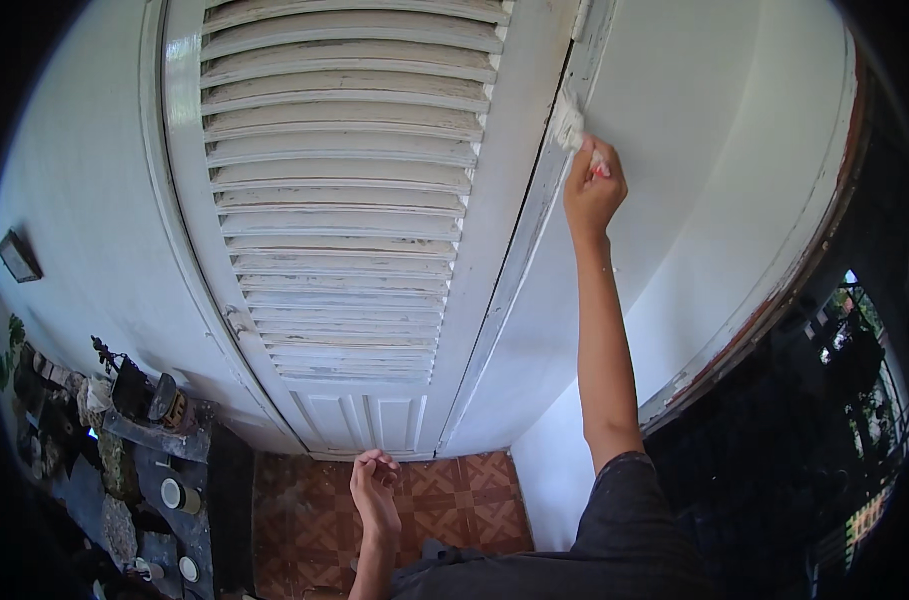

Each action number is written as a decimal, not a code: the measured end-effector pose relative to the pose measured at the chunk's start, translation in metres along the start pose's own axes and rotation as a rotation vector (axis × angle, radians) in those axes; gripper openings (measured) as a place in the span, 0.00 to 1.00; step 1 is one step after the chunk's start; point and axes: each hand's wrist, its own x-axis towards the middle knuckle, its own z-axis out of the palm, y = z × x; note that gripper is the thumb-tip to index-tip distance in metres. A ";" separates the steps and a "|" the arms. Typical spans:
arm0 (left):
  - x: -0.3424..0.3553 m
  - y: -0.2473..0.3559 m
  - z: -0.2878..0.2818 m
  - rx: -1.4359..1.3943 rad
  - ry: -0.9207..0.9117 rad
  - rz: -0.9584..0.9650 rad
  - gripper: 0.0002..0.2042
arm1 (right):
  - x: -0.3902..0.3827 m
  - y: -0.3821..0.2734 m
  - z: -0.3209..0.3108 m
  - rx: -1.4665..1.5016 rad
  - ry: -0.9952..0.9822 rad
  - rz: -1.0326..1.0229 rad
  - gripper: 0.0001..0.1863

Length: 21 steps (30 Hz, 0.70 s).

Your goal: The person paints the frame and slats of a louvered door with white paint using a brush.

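White-caked paintbrush (570, 124) in right hand (592, 190)

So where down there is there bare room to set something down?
The patterned floor tiles between the louvred door and the left hand look bare. The dark ledge at left is crowded with small pots and clutter.

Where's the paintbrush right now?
In the head view, upper right of centre: the paintbrush is in the right hand, bristles on the edge of the white louvred door.
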 end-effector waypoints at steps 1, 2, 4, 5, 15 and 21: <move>-0.001 -0.001 -0.002 -0.003 -0.004 -0.009 0.08 | -0.007 -0.001 0.000 0.008 0.005 -0.018 0.03; 0.000 -0.002 -0.001 -0.002 -0.004 -0.009 0.08 | -0.013 -0.001 -0.004 0.008 0.006 -0.017 0.03; 0.002 -0.003 0.000 -0.010 -0.003 -0.016 0.09 | -0.023 -0.005 -0.013 0.005 -0.084 -0.012 0.04; 0.002 -0.002 0.000 -0.007 -0.002 -0.015 0.09 | -0.027 -0.010 -0.018 0.005 -0.084 -0.009 0.04; 0.009 -0.004 0.015 -0.012 -0.023 -0.028 0.09 | 0.059 0.005 0.009 0.057 -0.049 0.093 0.07; 0.013 -0.003 0.007 -0.037 0.006 -0.008 0.09 | 0.070 -0.001 0.017 0.065 0.154 -0.046 0.06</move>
